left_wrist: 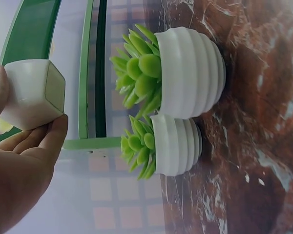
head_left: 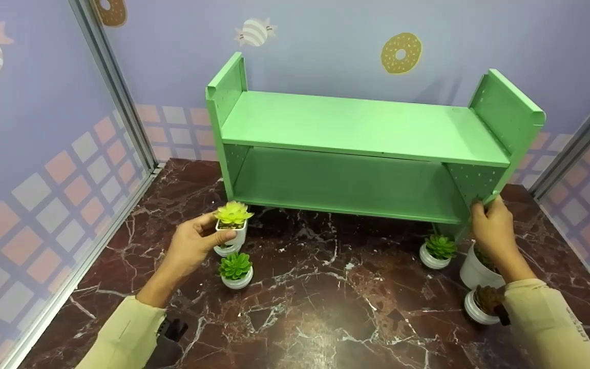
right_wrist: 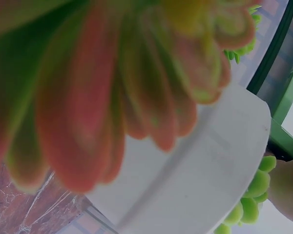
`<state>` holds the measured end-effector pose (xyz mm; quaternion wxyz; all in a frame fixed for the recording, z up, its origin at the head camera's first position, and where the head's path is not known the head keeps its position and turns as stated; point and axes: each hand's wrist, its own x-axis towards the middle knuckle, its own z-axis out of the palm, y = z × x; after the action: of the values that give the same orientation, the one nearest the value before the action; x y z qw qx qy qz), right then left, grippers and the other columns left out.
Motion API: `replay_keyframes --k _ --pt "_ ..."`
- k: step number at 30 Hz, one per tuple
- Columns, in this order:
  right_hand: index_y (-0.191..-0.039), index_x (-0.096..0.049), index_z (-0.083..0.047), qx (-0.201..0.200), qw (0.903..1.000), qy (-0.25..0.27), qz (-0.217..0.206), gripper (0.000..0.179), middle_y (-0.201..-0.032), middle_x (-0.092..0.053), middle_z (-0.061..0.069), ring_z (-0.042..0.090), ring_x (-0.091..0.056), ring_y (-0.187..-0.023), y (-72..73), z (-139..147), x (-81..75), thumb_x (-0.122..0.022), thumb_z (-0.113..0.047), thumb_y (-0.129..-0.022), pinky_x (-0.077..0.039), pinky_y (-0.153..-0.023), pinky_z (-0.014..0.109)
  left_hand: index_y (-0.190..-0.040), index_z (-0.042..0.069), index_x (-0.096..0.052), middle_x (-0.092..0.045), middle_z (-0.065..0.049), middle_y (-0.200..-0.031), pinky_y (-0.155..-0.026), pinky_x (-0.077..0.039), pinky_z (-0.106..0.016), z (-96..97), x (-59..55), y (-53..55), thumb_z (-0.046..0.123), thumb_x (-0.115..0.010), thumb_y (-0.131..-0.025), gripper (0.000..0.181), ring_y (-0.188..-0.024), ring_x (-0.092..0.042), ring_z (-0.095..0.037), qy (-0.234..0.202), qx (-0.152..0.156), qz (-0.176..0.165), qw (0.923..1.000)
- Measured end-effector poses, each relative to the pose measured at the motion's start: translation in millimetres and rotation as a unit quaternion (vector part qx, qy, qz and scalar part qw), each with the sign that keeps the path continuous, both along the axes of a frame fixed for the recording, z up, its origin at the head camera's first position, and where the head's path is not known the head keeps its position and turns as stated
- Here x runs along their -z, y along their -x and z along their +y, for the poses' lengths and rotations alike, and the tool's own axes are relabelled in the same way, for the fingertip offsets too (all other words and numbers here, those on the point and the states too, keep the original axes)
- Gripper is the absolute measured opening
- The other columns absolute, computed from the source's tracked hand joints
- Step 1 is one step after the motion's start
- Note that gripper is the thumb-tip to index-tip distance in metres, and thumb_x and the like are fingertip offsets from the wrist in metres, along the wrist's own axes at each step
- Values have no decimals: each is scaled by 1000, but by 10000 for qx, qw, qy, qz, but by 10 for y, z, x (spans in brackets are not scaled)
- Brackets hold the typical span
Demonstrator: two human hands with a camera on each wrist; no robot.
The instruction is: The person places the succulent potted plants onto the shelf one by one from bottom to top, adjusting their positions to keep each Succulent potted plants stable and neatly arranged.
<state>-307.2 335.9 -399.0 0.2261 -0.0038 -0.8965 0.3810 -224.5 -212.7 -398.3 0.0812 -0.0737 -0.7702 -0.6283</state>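
Small square white pot with a yellow-green succulent [head_left: 233, 219]: raised off the table before the shelf's left end, pinched between our left thumb and fingers [head_left: 187, 246]. Our right hand [head_left: 494, 230] grips the right side panel of the light-green two-tier shelf [head_left: 366, 125]. Two ribbed white pots with green succulents [left_wrist: 190, 73] stand below the lifted one; three more white pots [head_left: 477, 271] stand near our right hand, all on the red-brown marbled tabletop [head_left: 336, 302]. We judge it early: one pot lifted, not yet placed; five left standing.

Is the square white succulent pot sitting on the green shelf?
No, the left hand holds the square white pot above the marbled table.
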Motion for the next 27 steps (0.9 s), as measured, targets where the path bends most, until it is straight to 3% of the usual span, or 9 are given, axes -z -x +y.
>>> replay_keyframes --k 12,27 --pt "-115 -47 10 40 9999 -69 72 34 -96 -55 27 35 -50 -81 5 0 -2 -37 -20 -102 -38 -67 43 -135 -1 -57 -66 -15 -120 -86 -50 -27 174 -60 124 10 -76 -86 54 -105 -64 -18 -68 -84 307 9995" --pt "-120 -46 11 -62 10000 39 20 38 -108 -56 33 40 -53 -90 10 12 7 -36 -21 -103 -40 -71 49 -138 0 -54 -61 -17 -127 -94 -46 -28 289 -130 245 13 -81 -81 65 -119 -57 -24 -262 -374 214 9987"
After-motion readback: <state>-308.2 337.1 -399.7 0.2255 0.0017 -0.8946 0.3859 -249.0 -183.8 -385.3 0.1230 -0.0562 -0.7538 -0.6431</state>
